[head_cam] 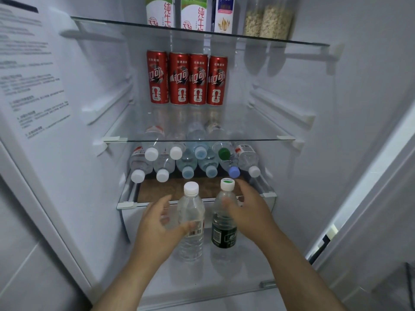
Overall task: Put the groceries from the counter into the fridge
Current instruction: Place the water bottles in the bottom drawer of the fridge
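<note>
White fridge walls (336,131) are enclosing clear glass shelves. Up top, two milk cartons (160,12) printed "纯牛奶" are standing beside a white-and-blue carton (224,14) and clear jars of pale flakes (269,19). Below, four slim red cans (187,79) are showing "FIFA" marks. Underneath, plastic water bottles (186,162) are lying stacked, caps outward, behind a brown cork-like mat (161,189). On the lowest shelf (247,279) two bottles are standing upright. The left hand (157,227) is cupping the clear white-capped bottle (190,205), thumb on its barcode label; grip unclear. The right hand (249,209) is touching the dark-green-labelled bottle (224,234) with spread fingers.
</note>
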A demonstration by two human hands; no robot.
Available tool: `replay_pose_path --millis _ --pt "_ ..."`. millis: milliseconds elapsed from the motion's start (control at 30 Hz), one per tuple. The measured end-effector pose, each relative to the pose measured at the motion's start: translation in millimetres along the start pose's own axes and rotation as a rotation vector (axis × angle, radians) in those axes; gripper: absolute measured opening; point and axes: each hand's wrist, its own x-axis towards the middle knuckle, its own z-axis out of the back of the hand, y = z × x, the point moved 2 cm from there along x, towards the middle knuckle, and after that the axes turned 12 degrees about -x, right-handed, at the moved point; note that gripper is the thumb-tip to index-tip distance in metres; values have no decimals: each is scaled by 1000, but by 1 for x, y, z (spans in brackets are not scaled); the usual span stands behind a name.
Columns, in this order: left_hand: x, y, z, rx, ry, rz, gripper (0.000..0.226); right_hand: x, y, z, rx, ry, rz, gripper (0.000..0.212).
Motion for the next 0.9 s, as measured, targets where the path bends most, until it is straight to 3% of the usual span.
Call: replay_pose_path --millis 133,267,367,467,600,700,800,900 --pt "-23 -22 7 -94 -120 -213 40 15 18 5 -87 14 -57 52" --pt "-49 -32 -10 -224 9 -145 3 17 21 8 -172 50 -56 27" --pt "-62 -35 -34 -319 110 130 19 1 17 15 -165 11 -51 19" --pt "-67 -37 -53 -411 182 403 17 -22 15 25 -100 -41 -30 14" --pt "-75 -43 -63 -483 162 578 16 -52 22 48 -50 -179 39 18" --pt "-87 -50 -71 -628 186 836 46 -78 30 69 3 -244 70 17" --pt "-98 -64 -80 -804 258 922 63 -105 36 86 86 -284 98 18" --pt "-103 -85 -90 -912 258 883 50 -132 37 99 148 -328 110 21"
